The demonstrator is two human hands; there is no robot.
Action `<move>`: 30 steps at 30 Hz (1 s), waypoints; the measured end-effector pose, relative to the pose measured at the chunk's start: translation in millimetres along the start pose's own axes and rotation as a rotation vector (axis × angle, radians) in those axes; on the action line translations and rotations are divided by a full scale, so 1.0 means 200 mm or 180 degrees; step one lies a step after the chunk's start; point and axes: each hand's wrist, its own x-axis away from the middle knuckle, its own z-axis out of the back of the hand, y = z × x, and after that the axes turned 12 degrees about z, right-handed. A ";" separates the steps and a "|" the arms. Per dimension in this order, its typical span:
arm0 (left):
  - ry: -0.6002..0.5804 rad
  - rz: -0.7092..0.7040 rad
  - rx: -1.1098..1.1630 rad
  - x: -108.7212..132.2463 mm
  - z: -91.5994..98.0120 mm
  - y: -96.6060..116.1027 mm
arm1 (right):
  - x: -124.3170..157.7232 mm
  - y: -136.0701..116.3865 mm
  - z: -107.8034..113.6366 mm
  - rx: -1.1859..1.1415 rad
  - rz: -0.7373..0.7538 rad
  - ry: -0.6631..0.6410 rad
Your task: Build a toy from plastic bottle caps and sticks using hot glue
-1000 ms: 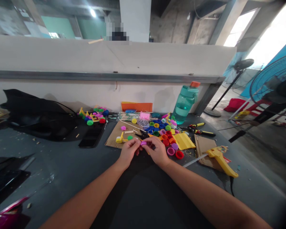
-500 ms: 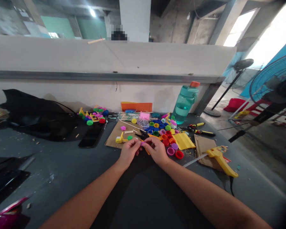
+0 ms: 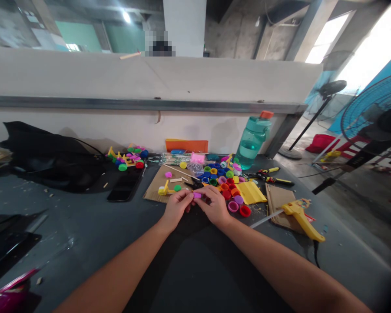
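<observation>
Between my two hands is a small purple-pink piece [image 3: 197, 195], too small to name for certain. My left hand [image 3: 176, 208] pinches it from the left, and my right hand [image 3: 214, 206] grips it from the right with bent fingers. Just beyond my left hand, a yellow piece with bottle caps on it [image 3: 164, 189] and a green cap [image 3: 177, 188] lie on a cardboard sheet [image 3: 154, 187]. Loose bottle caps in several colours, among them a red cap [image 3: 245, 211] and a purple cap [image 3: 233, 206], lie to the right of my right hand.
A yellow glue gun [image 3: 301, 215] rests over cardboard at the right, its cord hanging down. Behind stand a green water bottle [image 3: 250, 145] and pliers [image 3: 273, 177]. A black phone [image 3: 125, 187] and black bag [image 3: 52, 161] lie left. Beyond the partition, a person's head shows.
The purple-pink piece has been turned between my fingers and shows more of its side. An orange strip seen under my right hand is out of sight. Both arms stay nearly in place.
</observation>
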 end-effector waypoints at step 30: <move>-0.0028 -0.0021 0.0149 -0.01 0.02 -0.02 | 0.00 0.01 0.00 -0.0112 0.0112 0.0050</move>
